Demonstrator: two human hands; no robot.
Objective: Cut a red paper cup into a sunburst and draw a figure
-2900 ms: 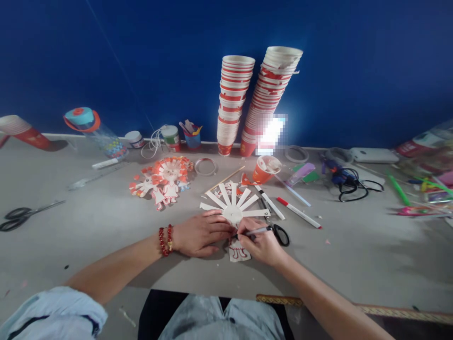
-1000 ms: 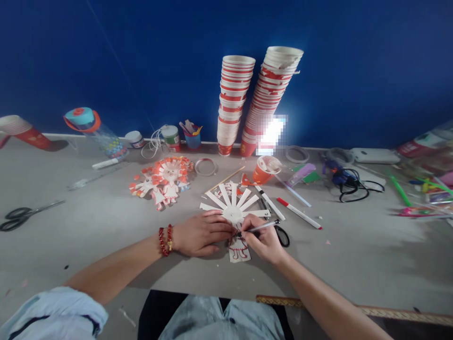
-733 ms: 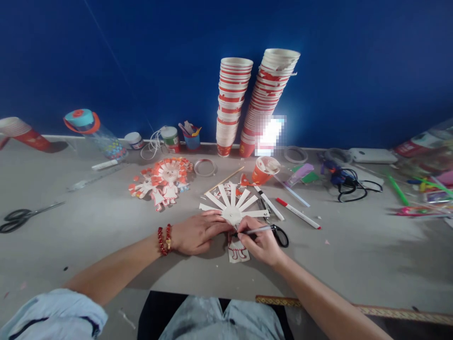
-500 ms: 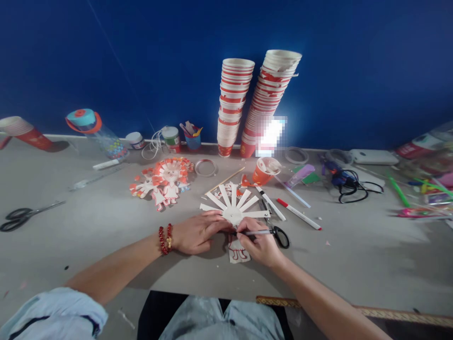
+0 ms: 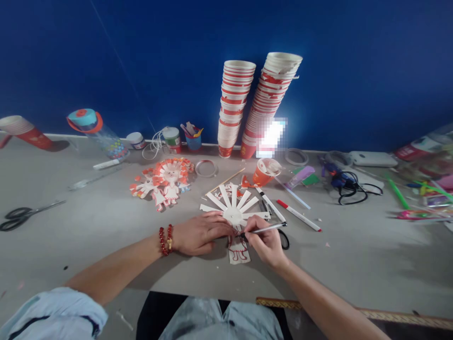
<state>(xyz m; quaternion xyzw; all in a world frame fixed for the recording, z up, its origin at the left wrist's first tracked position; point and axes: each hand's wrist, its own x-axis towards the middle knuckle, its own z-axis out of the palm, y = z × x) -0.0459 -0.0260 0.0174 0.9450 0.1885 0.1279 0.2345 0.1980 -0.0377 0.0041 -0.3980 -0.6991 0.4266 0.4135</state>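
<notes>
A white paper cutout [image 5: 233, 215] with strips fanned out round its middle lies on the table in front of me. Below it is a strip of paper with a small figure [image 5: 239, 255] drawn in red outline, with a dress and legs. My left hand [image 5: 200, 233] lies flat with fingers stretched over the left side of the paper. My right hand [image 5: 265, 241] is closed round a pen [image 5: 267, 228], its tip at the upper part of the drawn figure. Partly hidden behind the right hand are black-handled scissors [image 5: 285, 240].
Finished-looking paper dolls [image 5: 171, 182] lie at the left. Two tall stacks of paper cups [image 5: 236, 108] stand by the blue wall. A red marker [image 5: 299, 215] and a black-tipped marker [image 5: 272, 207] lie right of the cutout. More scissors [image 5: 21, 217] are far left.
My right hand has shifted slightly right, and the pen now leans with its rear end higher. More of the drawn figure shows. My left hand stays nearly in place.
</notes>
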